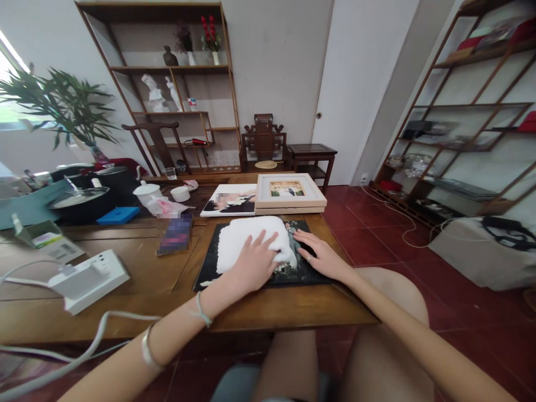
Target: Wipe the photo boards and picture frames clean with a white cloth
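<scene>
A white cloth (234, 237), fluffy like a towel, lies spread over much of a dark photo panel (314, 273) on the table. My left hand (257, 259) rests on top of the cloth with its fingers spread; the cloth is bunched near its fingertips. To the right, my right hand (320, 254) lies with fingers stretched out on the panel's right part, beside the cloth's edge. Light figures and speckles show on the uncovered part of the panel. What lies under the cloth is hidden.
Behind the panel are a framed photo on a box (293, 209) and a photo book (228, 209). On the left stand a power strip (94, 279), an opened carton (48, 240), a blue box (118, 215), a black pan (79, 207) and a phone (175, 234). White cables run along the front left.
</scene>
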Available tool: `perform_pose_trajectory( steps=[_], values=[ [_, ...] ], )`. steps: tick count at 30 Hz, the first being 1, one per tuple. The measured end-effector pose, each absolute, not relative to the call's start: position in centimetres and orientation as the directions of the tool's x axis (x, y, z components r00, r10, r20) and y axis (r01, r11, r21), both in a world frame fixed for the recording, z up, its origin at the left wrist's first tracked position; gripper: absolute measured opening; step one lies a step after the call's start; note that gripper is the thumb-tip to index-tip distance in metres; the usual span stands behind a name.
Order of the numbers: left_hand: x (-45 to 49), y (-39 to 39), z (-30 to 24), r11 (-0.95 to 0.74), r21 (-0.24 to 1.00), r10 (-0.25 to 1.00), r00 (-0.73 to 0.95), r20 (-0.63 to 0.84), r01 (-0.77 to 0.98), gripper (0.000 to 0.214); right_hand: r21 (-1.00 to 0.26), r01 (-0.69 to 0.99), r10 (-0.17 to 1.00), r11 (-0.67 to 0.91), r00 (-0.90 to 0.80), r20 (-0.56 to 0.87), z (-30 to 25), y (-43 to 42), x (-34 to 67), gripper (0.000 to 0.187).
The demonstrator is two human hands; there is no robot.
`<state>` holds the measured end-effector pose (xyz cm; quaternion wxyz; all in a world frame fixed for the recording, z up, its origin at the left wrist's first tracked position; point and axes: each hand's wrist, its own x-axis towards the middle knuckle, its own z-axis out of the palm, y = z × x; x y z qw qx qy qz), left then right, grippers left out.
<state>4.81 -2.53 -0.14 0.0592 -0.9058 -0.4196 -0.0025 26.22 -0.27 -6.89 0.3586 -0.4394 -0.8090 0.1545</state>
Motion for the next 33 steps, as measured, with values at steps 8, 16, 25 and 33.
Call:
perform_pose_trajectory(
  steps=[8,16,25,33],
  values=[
    [6.5,0.5,-1.7,-0.577,-0.115,0.793,0.588,0.161,0.809,0.037,-0.599,0.606,0.852,0.523,-0.347,0.392,-6.9,-0.6,25.9,0.04],
    [7.0,-8.1,-1.7,-0.718,-0.181,0.682,0.731,0.009,0.672,0.029,-0.597,0.572,0.826,0.563,-0.371,0.424,-7.3,-0.2,26.3,0.036],
    [6.2,-2.6,0.0,-0.671,-0.136,0.735,0.678,0.009,0.729,0.031,-0.597,0.587,0.836,0.547,-0.345,0.427,-7.9,0.0,26.4,0.046],
    [6.5,-0.6,-0.4,-0.697,-0.141,0.707,0.706,0.03,0.704,0.032,-0.594,0.589,0.835,0.549,-0.35,0.425,-7.9,0.1,26.3,0.042]
  ],
)
